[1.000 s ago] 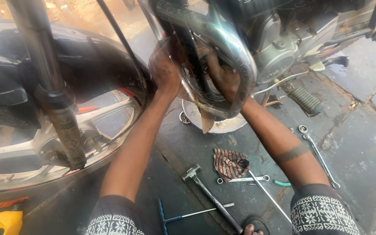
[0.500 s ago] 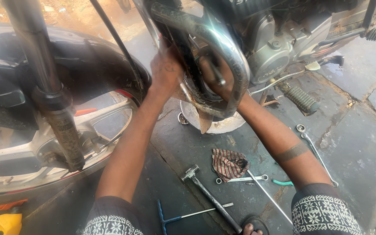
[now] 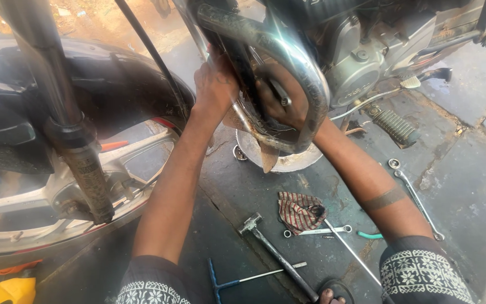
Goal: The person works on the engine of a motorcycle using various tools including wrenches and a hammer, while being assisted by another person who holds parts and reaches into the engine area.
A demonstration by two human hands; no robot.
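The curved tubular metal crash guard (image 3: 296, 62) is bright chrome silver with brown rust patches, and the ribbed engine casing (image 3: 355, 62) behind it is dull silver-grey. The front mudguard (image 3: 113, 79) is glossy black, the alloy wheel (image 3: 35, 208) is silver with a red rim stripe, and the plastic bottle (image 3: 15, 290) is yellow with an orange cap. On the dark grey stone floor (image 3: 468, 191) lie a red-and-white striped rag (image 3: 299, 211), a blue-handled T-wrench (image 3: 220, 281) and silver spanners (image 3: 414, 191); both sleeve cuffs (image 3: 423, 276) are black with a white floral pattern.

packages: none | labels: none | signs: none | screens: none
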